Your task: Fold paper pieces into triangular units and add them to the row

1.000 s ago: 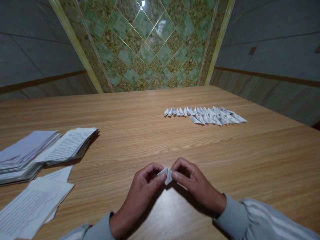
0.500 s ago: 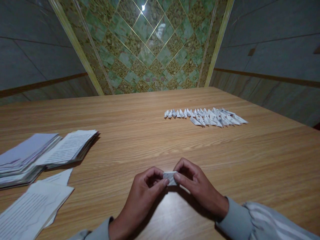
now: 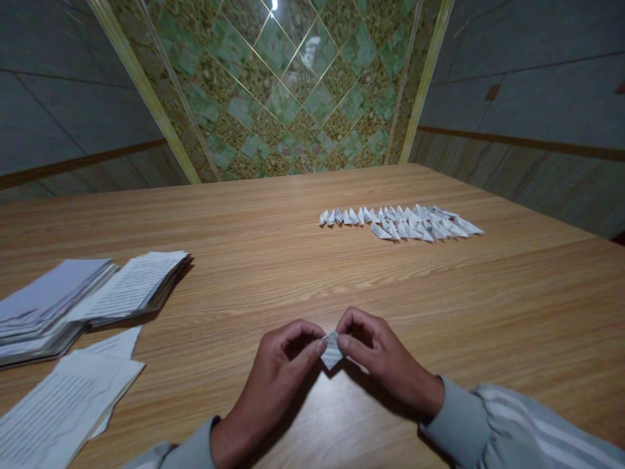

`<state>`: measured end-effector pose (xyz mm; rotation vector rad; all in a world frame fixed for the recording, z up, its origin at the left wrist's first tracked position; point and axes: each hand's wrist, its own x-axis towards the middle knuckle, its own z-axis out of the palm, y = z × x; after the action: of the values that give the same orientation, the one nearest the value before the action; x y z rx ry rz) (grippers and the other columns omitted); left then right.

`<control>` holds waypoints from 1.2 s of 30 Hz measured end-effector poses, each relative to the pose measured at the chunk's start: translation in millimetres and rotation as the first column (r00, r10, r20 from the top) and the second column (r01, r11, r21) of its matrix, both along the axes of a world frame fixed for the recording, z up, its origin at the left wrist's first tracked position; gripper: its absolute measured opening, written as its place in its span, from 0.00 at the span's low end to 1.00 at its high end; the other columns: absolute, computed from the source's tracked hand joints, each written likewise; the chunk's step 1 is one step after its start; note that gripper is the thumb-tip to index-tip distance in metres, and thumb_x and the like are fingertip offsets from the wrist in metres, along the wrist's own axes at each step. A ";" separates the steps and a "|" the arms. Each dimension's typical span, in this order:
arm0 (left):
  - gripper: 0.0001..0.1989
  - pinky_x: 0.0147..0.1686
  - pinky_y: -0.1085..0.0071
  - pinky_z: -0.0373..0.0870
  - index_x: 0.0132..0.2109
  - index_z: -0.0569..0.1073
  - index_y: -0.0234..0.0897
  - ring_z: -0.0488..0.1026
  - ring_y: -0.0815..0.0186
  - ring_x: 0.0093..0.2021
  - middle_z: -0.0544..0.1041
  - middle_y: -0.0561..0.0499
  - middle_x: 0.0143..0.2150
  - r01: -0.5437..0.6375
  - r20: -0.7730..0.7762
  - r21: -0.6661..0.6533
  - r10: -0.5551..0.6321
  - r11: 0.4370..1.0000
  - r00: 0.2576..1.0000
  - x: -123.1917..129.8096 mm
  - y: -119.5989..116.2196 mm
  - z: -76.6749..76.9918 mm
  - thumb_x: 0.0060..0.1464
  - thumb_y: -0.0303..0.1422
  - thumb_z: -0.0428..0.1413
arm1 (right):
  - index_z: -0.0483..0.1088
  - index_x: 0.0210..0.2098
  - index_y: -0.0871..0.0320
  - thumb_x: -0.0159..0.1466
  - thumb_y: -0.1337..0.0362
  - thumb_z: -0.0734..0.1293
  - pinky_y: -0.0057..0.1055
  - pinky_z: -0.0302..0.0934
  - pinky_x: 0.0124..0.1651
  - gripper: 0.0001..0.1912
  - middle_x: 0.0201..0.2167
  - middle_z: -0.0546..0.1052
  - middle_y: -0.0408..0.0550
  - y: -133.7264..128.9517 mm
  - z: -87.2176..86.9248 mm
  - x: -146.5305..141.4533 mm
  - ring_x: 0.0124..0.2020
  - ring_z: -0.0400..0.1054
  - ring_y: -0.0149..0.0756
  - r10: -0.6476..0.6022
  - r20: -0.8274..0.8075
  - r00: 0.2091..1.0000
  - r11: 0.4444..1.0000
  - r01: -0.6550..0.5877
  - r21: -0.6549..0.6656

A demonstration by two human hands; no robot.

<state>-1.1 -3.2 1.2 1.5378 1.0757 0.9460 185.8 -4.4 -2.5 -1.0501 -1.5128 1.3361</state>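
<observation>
Between my two hands, low in the middle of the head view, is a small folded paper (image 3: 332,352), roughly diamond-shaped with a corner pointing down. My left hand (image 3: 286,365) pinches its left corner between thumb and fingers. On the other side, my right hand (image 3: 378,355) pinches the right corner the same way. Faint printed lines show on the paper's face. Farther back, right of centre, several small folded paper pieces (image 3: 405,223) stand in two rows on the wooden table (image 3: 244,260).
At the left lies an open stack of bound pages (image 3: 137,283). Loose printed sheets (image 3: 63,404) overlap in front of it, near the lower left edge. Past the table's far edge rises a green and gold tiled wall (image 3: 293,98).
The paper between my hands showed as a small flat rectangle before and now shows as a diamond. Both hands stay nearly in place. The view has tilted slightly.
</observation>
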 end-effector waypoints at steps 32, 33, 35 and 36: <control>0.11 0.34 0.70 0.66 0.32 0.77 0.37 0.73 0.64 0.32 0.78 0.50 0.30 0.047 -0.128 0.164 -0.026 0.985 0.991 0.4 -3.7 9.3 0.62 0.36 0.57 | 0.70 0.30 0.57 0.66 0.59 0.67 0.32 0.57 0.34 0.10 0.27 0.72 0.43 -3.1 7.5 3.1 0.31 0.64 0.34 -0.056 0.184 0.981 0.969 0.009 0.246; 0.10 0.34 0.70 0.67 0.33 0.77 0.37 0.74 0.64 0.32 0.78 0.50 0.30 0.037 -0.085 0.123 -0.027 0.992 0.996 1.6 -3.8 8.4 0.62 0.36 0.57 | 0.70 0.29 0.56 0.67 0.58 0.66 0.32 0.57 0.33 0.11 0.27 0.71 0.43 -3.2 6.2 3.0 0.31 0.64 0.34 -0.052 0.150 0.987 0.975 0.018 0.223; 0.07 0.33 0.70 0.69 0.37 0.77 0.37 0.74 0.64 0.32 0.78 0.50 0.32 0.001 0.037 0.009 -0.001 1.000 0.999 3.6 -3.4 5.3 0.59 0.36 0.59 | 0.69 0.30 0.56 0.67 0.57 0.66 0.31 0.57 0.33 0.12 0.27 0.71 0.42 -2.7 2.9 2.7 0.30 0.64 0.34 -0.057 0.029 0.998 0.989 0.053 0.140; 0.07 0.33 0.70 0.70 0.38 0.77 0.37 0.74 0.64 0.32 0.78 0.50 0.32 -0.013 0.086 -0.047 0.017 0.999 0.996 4.2 -3.0 3.5 0.57 0.36 0.60 | 0.68 0.31 0.56 0.67 0.56 0.67 0.31 0.58 0.34 0.12 0.27 0.71 0.42 -2.2 1.2 2.5 0.30 0.64 0.33 -0.066 -0.034 0.997 0.992 0.069 0.101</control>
<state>3.1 -6.2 4.6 1.4401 1.0422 0.9820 188.3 -6.6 -1.3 -1.0031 -1.4941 1.2099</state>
